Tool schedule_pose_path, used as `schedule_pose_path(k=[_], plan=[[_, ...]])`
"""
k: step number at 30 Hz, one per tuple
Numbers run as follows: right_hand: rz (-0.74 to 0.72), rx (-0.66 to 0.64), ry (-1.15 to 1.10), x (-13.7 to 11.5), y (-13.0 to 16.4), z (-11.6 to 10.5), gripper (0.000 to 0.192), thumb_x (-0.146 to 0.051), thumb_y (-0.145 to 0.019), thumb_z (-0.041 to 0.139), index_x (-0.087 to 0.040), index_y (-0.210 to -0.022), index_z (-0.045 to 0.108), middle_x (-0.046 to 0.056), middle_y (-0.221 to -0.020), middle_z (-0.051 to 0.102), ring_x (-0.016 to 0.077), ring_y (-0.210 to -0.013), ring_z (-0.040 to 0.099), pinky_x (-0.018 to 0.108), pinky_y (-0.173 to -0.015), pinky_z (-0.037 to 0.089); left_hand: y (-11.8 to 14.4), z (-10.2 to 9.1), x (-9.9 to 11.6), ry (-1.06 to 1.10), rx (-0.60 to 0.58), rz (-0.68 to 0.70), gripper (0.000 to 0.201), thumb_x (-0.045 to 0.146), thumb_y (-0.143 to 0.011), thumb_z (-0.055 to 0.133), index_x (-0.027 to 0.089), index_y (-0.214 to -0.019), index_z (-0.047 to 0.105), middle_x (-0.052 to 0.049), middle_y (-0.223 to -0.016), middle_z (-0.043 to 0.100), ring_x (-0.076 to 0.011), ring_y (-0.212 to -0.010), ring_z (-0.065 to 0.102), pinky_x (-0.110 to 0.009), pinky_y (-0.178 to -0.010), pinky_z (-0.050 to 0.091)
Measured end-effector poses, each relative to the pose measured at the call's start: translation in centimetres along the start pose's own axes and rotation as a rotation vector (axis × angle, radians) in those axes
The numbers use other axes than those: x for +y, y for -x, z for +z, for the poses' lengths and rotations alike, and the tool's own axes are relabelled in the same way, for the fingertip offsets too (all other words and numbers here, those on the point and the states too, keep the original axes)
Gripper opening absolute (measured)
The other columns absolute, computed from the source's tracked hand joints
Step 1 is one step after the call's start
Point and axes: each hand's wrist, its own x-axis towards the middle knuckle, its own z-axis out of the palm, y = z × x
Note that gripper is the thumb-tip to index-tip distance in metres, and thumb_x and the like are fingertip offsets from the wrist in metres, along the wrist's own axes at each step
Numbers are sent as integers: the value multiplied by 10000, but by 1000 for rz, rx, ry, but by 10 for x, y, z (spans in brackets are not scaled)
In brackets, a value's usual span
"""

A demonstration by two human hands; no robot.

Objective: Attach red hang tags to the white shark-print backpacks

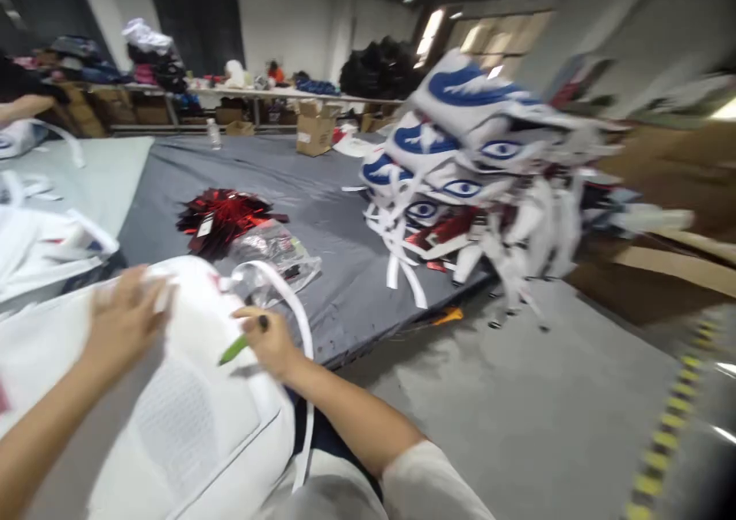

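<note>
A large white padded fabric piece with a patch of small printed text lies across the near left of the table. My left hand rests on its upper part, palm down with the fingers apart, slightly blurred. My right hand is closed around a slim green tool with a dark end, over the right part of the fabric; its exact kind is blurred. A white strap loops from the fabric past my right wrist and hangs down.
Beyond the fabric lie red foil strips and a clear plastic bag. White-and-blue pieces with eye designs are stacked at the table's right edge. A cardboard box stands farther back. Another person's arm shows at far left.
</note>
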Motion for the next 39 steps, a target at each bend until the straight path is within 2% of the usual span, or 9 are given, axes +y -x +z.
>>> schedule_pose_path(k=[2,3,6,9,13,17,22,30,39], plan=[[182,16,-195,18,12,-8,709,-758,-841,475,-150,-1149,669,36,-681,692,166,-535,612,283,-483,495,-10,9,19,-14,-186,146,371,305,-996,399,222,-1317,567,-142,-1405,560,-355,-1345,474,-636,-1104,325],[230,30,-237,24,15,-12,695,-732,-816,548,-154,-1186,655,52,-750,717,170,-557,629,287,-484,506,-18,14,24,2,-208,184,330,301,-996,404,213,-1232,619,-120,-1293,632,-328,-1285,520,-623,-1106,325],[205,106,-173,30,14,-21,499,-504,-756,753,-197,-1141,673,71,-989,736,185,-781,691,314,-669,579,-38,27,28,3,-240,219,343,404,-987,444,171,-948,693,-102,-976,677,-271,-1019,581,-569,-1074,366],[148,160,-93,29,6,-16,326,-393,-749,771,-205,-993,665,32,-943,708,162,-783,666,307,-708,574,-38,32,34,66,-223,239,394,441,-985,437,177,-835,688,-74,-836,645,-245,-906,545,-563,-1059,368],[126,256,-88,33,-6,8,287,-461,-829,680,-201,-905,584,-42,-680,608,107,-552,565,255,-554,511,-8,41,56,180,-74,204,364,390,-995,415,188,-834,671,-65,-878,657,-253,-1017,543,-588,-1156,256],[171,160,-89,38,-10,22,322,-476,-896,593,-193,-1051,592,-24,-696,662,110,-539,592,255,-557,513,17,50,68,332,210,164,367,382,-1002,390,201,-789,627,-47,-869,666,-227,-1073,562,-548,-1206,222],[47,309,106,40,-7,26,307,-475,-872,612,-188,-766,586,-39,-577,570,111,-506,532,243,-495,435,19,58,67,424,374,192,477,468,-1026,295,208,-730,565,-20,-781,643,-194,-974,600,-523,-1208,258],[-234,286,430,38,-15,32,249,-351,-915,581,-187,-730,610,-22,-600,603,113,-509,541,251,-523,447,19,61,67,427,384,212,470,490,-1027,309,204,-748,557,-12,-783,644,-184,-970,603,-504,-1225,246],[-333,251,605,37,-22,28,260,-312,-938,563,-182,-718,614,-7,-623,626,110,-512,557,242,-536,453,20,63,66,406,358,191,490,502,-1033,284,216,-754,568,-6,-799,658,-181,-998,608,-492,-1240,233]])
